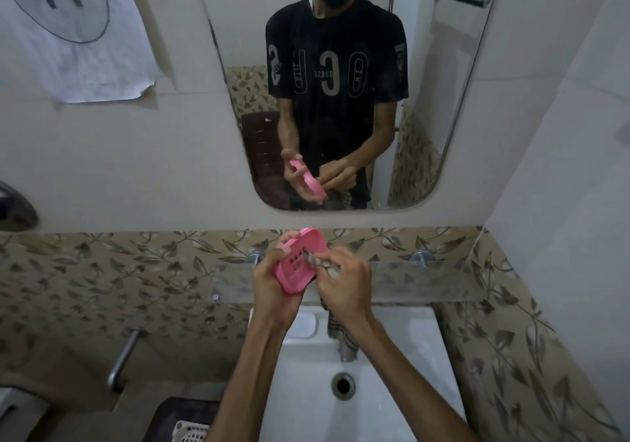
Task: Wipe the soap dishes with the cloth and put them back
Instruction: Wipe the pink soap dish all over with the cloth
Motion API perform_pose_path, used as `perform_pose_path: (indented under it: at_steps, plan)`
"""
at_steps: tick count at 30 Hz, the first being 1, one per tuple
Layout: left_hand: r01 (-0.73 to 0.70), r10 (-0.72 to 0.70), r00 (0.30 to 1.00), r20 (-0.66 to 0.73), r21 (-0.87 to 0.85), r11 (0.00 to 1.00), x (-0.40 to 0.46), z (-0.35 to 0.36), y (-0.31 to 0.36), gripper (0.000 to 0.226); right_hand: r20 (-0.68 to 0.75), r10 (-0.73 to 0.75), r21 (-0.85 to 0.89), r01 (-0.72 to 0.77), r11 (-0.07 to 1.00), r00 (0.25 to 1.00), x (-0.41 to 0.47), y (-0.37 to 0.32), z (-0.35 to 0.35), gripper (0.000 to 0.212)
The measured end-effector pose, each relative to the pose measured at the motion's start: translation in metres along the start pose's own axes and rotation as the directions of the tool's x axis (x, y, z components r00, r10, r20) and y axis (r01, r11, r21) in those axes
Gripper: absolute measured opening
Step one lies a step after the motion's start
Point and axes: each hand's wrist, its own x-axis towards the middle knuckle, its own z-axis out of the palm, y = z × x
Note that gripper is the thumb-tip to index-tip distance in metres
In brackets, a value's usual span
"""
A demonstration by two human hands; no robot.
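Note:
A pink soap dish point(296, 264) with several drain slots is held tilted above the sink, its inside facing me. My left hand point(272, 288) grips it from below and behind, fingers curled round its far rim. My right hand point(344, 281) holds a striped cloth point(322, 264) bunched in its fingers and presses it against the dish's right side. The rest of the cloth point(335, 329) hangs down below my right wrist, over the tap.
A white sink point(392, 390) with its drain point(343, 385) lies below my arms, the tap point(347, 351) at its back. A glass shelf point(426, 281) runs along the leaf-patterned tiles. A mirror point(443, 100) hangs above. A metal pipe point(124, 356) stands at the left.

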Motion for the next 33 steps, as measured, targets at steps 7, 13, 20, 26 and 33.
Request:
perform_pose_path:
  at_steps: [7,13,20,26,33]
  plan:
    - [-0.004,0.005,1.000,0.017,-0.016,1.000,-0.002,0.002,-0.002,0.031,-0.038,0.033,0.013,-0.032,0.999,0.999,0.003,-0.001,-0.002,0.007]
    - [-0.022,0.023,0.998,0.056,-0.023,1.000,-0.002,0.004,-0.002,0.053,-0.086,-0.013,0.014,0.014,1.000,0.996,0.002,-0.009,-0.004,0.009]
    - [-0.038,0.041,0.998,0.050,-0.052,0.998,-0.003,-0.002,-0.003,0.055,0.021,-0.158,0.023,0.158,0.987,0.987,-0.012,-0.017,-0.003,0.012]
    - [-0.066,0.066,0.998,0.018,-0.030,0.997,-0.002,0.000,-0.004,0.057,0.105,-0.088,0.121,0.075,0.990,0.991,-0.018,-0.023,0.001,0.008]
    - [-0.090,0.092,0.995,0.034,-0.046,0.995,0.002,0.001,-0.004,0.063,0.015,0.025,0.184,-0.028,0.983,1.000,-0.015,-0.021,0.006,0.009]
